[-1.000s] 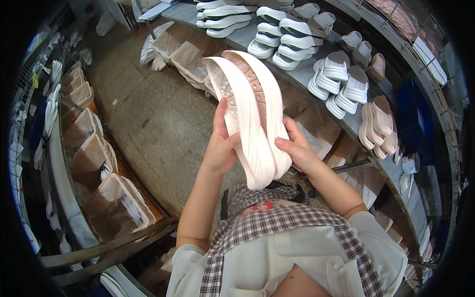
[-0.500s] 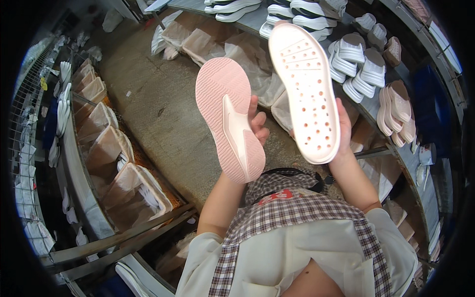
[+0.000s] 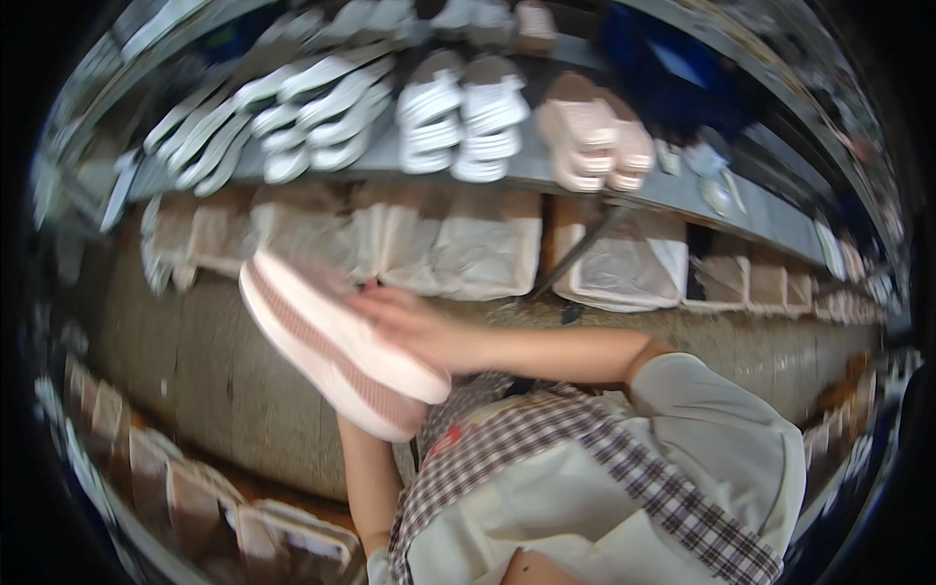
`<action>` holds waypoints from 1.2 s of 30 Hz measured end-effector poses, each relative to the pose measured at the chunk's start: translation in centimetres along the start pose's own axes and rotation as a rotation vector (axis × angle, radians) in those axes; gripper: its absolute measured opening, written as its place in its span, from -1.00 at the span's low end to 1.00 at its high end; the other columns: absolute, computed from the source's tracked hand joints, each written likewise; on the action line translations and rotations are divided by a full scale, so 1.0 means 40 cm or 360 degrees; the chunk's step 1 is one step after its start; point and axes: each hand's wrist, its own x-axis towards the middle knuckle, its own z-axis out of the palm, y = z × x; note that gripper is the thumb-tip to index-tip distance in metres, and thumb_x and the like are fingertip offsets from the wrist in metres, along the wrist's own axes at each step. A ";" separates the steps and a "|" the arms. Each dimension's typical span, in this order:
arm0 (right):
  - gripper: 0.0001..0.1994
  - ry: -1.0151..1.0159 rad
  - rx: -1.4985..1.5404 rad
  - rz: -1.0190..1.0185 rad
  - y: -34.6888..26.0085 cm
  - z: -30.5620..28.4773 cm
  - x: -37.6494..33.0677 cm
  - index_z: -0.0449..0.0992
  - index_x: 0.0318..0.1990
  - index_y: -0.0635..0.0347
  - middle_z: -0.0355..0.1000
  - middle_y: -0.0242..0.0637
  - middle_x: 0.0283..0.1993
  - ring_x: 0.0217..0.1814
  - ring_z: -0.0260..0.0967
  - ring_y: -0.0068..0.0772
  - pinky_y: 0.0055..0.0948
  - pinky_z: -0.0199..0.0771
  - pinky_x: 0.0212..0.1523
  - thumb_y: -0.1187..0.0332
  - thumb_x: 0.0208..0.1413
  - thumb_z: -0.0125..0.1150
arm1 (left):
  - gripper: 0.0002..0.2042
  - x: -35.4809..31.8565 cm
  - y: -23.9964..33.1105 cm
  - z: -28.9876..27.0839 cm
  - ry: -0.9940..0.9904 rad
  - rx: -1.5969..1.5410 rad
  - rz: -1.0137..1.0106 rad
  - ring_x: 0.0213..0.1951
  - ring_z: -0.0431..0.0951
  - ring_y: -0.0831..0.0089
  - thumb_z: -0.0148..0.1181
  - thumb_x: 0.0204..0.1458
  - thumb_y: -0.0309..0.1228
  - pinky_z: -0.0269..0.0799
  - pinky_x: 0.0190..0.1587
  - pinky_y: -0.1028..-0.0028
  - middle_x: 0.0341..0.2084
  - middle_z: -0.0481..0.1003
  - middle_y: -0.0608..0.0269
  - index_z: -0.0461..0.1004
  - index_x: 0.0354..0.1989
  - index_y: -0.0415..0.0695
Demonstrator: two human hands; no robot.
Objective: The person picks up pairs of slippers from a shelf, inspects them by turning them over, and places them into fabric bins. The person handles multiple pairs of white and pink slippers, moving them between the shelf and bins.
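Two pale pink shoe soles (image 3: 327,336), tilted and laid together, are held in front of the tabletop (image 3: 673,192), beside the checked apron (image 3: 517,429). Right hand (image 3: 414,327), blurred, grips them; left hand is hidden behind, its grip undeterminable.

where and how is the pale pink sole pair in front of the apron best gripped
Probably around mid-length, fingers spanning both soles, coming from the right: the pale pink sole pair is long and narrow and slants toward the body, with its long side edges exposed, and the blurred right hand touches it on that side.
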 end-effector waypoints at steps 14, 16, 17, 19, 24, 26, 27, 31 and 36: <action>0.15 0.0501 -0.0428 -0.0012 -0.011 -0.163 -0.154 -0.49 0.31 0.29 -0.18 0.24 0.30 0.36 -0.14 0.05 -0.03 0.01 0.28 0.04 -0.14 0.36 | -0.27 0.064 -0.097 0.183 -0.0174 0.0865 0.0054 0.09 0.30 0.19 0.06 0.06 -0.48 0.37 0.05 0.27 0.11 0.17 -0.09 -0.29 0.30 -0.20; 0.16 0.0714 0.0553 0.0122 0.002 -0.201 -0.173 -0.51 0.30 0.30 -0.09 0.26 0.26 0.28 0.03 0.10 -0.06 0.32 0.13 0.25 -0.22 0.40 | -0.29 0.062 -0.124 0.260 -0.0400 0.0887 -0.0097 0.14 0.26 0.17 0.06 0.06 -0.51 0.30 0.12 0.24 0.17 0.14 -0.06 -0.24 0.32 -0.14; 0.05 0.0903 0.0716 0.0144 0.009 -0.238 -0.193 -0.44 0.31 0.29 0.01 0.21 0.22 0.21 0.16 0.06 -0.17 0.47 0.00 0.38 -0.18 0.31 | -0.25 0.071 -0.134 0.291 -0.0523 0.0998 -0.0152 0.17 0.22 0.16 0.08 0.05 -0.50 0.22 0.16 0.23 0.19 0.10 -0.09 -0.28 0.33 -0.13; -0.14 0.1016 0.1441 0.0081 0.016 -0.331 -0.238 -0.18 0.27 0.29 0.20 0.13 0.12 0.08 0.33 -0.06 -0.26 0.54 -0.07 0.54 -0.26 0.13 | -0.18 0.076 -0.150 0.339 -0.0679 0.0892 -0.0360 0.27 0.06 0.13 0.13 0.02 -0.43 0.00 0.25 0.19 0.26 -0.02 -0.15 -0.32 0.34 -0.12; -0.38 0.1394 0.1506 0.0364 -0.035 -0.607 -0.435 0.27 -0.03 0.53 0.43 0.10 -0.23 -0.29 0.50 -0.08 -0.28 0.64 -0.42 0.25 -0.30 0.01 | -0.34 0.104 -0.174 0.346 -0.0967 0.1238 -0.0348 0.22 0.13 0.26 0.14 0.02 -0.46 0.15 0.16 0.29 0.20 0.10 0.03 -0.06 0.28 -0.14; -0.44 0.1505 0.1295 0.0357 -0.038 -0.751 -0.444 0.31 -0.04 0.46 0.44 0.06 -0.20 -0.24 0.50 -0.11 -0.30 0.63 -0.30 0.29 -0.27 0.01 | -0.44 0.115 -0.182 0.317 -0.0785 0.1159 -0.0629 0.14 0.26 0.31 0.11 0.04 -0.50 0.25 0.09 0.37 0.12 0.23 0.08 0.06 0.22 -0.17; -0.48 0.1611 0.1401 0.0434 -0.028 -0.820 -0.432 0.32 -0.04 0.43 0.44 0.03 -0.16 -0.20 0.50 -0.12 -0.26 0.58 -0.16 0.34 -0.26 0.01 | -0.58 0.114 -0.193 0.300 -0.0669 0.1112 -0.0634 -0.01 0.37 0.40 0.06 0.06 -0.55 0.31 0.00 0.48 -0.01 0.34 0.15 0.17 0.12 -0.21; -0.58 0.1464 0.1199 0.0824 0.051 -1.024 -0.341 0.39 -0.10 0.29 0.42 -0.06 -0.11 -0.08 0.40 -0.10 -0.08 0.35 0.03 0.33 -0.20 0.01 | -0.64 0.122 -0.211 0.223 -0.0562 0.1120 -0.0662 -0.07 0.41 0.42 0.05 0.07 -0.55 0.31 0.00 0.47 -0.06 0.38 0.14 0.22 0.07 -0.20; -0.60 0.1340 0.0950 0.1585 0.104 -1.117 -0.269 0.41 -0.09 0.09 0.38 -0.22 0.00 0.04 0.28 -0.09 0.08 0.07 0.12 0.21 -0.14 0.01 | -0.70 0.140 -0.225 0.147 -0.0351 0.1123 -0.0686 -0.16 0.45 0.46 0.04 0.08 -0.53 0.32 -0.10 0.52 -0.15 0.44 0.19 0.28 0.01 -0.18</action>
